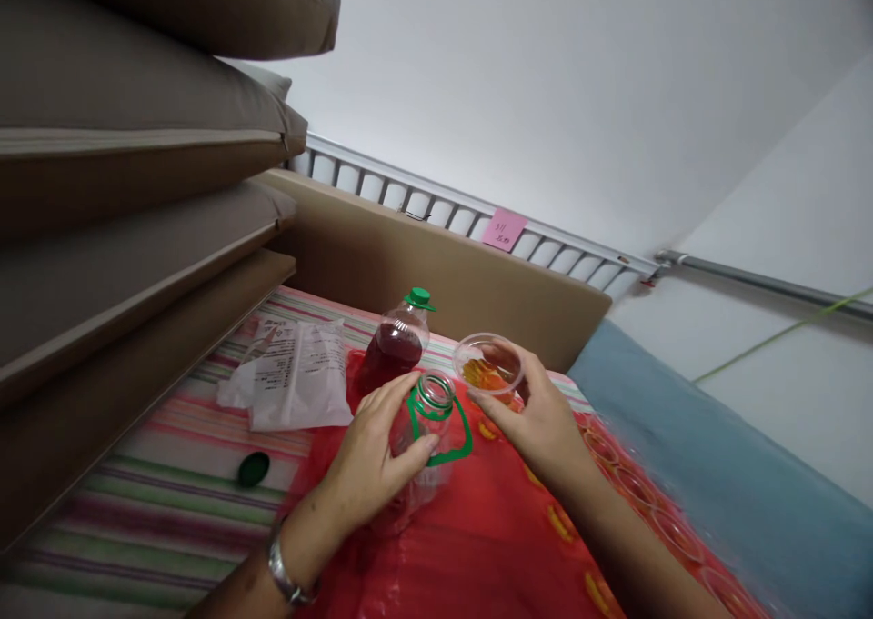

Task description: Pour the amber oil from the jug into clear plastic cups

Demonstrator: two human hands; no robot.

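My left hand (372, 460) is wrapped round the neck of a clear plastic bottle (426, 474), which has a green ring handle and an open mouth. My right hand (536, 410) grips a clear round cup (487, 364) with some orange-yellow showing in or through it; which of the two I cannot tell. The cup is tilted beside the bottle's mouth, close to it. Behind my left hand stands a second bottle (396, 346) of dark red liquid, capped in green. A loose dark green cap (254, 469) lies on the striped cloth at the left.
A white printed plastic bag (300, 374) lies on the striped cloth (156, 501). Red plastic sheeting (477, 546) spreads under my hands. Several clear cups (634, 487) line the right side. Stacked cushions (136, 101) rise at the left, and a board (464, 283) stands behind.
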